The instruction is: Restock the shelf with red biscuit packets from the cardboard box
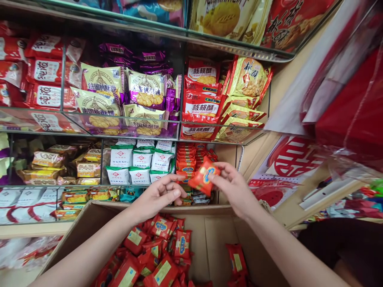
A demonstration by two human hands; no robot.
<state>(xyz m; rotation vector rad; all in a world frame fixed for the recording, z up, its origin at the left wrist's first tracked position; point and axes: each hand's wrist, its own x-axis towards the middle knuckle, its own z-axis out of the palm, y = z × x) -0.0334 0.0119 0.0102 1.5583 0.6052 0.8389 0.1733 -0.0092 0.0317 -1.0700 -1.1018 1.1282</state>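
A small red snack packet (pixel 200 177) with a blue and yellow label is pinched between the thumb and fingers of my right hand (pixel 235 189). It is held above the far edge of a cardboard box (pixel 217 235), in front of a shelf compartment with stacked red packets (pixel 185 156). To its left, my left hand (pixel 166 195) has its fingers loosely bent and apart, with nothing seen in them. Below my hands, many similar red packets (pixel 161 227) lie heaped in the left part of the box. A few more packets (pixel 237 258) lie at its right.
Glass-fronted shelves hold white-and-green packets (pixel 141 159), yellow snack packs (pixel 89 162), purple-and-cream biscuit packs (pixel 146 88) and red walnut biscuit packs (pixel 201 104). A glass shelf edge (pixel 131 126) runs above my hands. Red and white plastic bags (pixel 353 95) hang at the right.
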